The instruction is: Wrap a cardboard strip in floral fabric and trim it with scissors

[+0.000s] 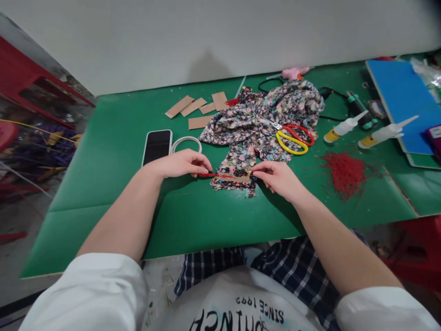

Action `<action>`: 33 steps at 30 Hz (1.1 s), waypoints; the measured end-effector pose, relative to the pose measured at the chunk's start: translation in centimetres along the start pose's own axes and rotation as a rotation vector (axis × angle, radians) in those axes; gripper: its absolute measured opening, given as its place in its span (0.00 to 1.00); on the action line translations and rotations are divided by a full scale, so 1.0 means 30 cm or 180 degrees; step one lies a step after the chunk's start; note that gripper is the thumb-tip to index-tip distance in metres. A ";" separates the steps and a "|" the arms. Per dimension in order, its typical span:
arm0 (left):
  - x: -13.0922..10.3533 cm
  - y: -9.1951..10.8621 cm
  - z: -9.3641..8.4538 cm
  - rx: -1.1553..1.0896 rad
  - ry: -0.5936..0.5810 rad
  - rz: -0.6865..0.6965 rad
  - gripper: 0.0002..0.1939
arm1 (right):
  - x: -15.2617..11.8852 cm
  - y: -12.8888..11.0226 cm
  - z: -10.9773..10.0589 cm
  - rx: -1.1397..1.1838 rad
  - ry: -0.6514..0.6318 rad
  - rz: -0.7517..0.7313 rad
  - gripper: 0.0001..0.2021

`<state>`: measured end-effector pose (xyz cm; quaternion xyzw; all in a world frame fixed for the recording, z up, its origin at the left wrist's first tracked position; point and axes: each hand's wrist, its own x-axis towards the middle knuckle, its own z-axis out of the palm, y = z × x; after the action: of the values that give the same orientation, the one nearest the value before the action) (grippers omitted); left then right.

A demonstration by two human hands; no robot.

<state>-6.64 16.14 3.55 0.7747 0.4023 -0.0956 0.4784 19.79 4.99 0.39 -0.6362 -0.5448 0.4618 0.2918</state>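
Note:
My left hand (193, 163) pinches a bundle of red threads (210, 174), whose other end lies over a strip of brown cardboard (239, 179). That strip rests on the lower end of a dark floral cloth (237, 158). At the strip's right end, my right hand (272, 174) has thumb and forefinger pressed together on the cloth's edge. Farther up the cloth lie scissors (292, 138) with one red and one yellow handle. Just beyond my left hand is a roll of white tape (187, 139), beside a phone (157, 146) with a dark screen.
Several cardboard pieces (200, 122) lie toward the wall. On the right are a pile of red threads (346, 174), two white glue bottles (382, 135), a green-and-black tool (360, 108) and a blue board (399, 96). A pink glue gun (294, 72) sits at the back.

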 end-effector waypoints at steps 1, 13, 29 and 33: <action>-0.001 0.000 0.000 -0.0034 0.0003 0.0003 0.16 | 0.000 0.000 -0.001 0.0023 -0.0005 0.0008 0.10; -0.003 0.002 0.000 0.0080 -0.0062 0.0030 0.16 | -0.003 -0.004 0.000 -0.0053 -0.0032 -0.0002 0.09; 0.004 0.002 0.003 0.0349 -0.0119 0.0107 0.16 | 0.001 0.004 -0.001 -0.0201 -0.0046 -0.0042 0.10; 0.001 0.002 0.003 0.0376 -0.0107 0.0119 0.17 | -0.002 0.004 -0.004 -0.0179 -0.0028 -0.0044 0.10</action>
<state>-6.55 16.07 3.52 0.8072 0.3734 -0.1233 0.4403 19.94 4.91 0.35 -0.6384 -0.5632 0.4471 0.2746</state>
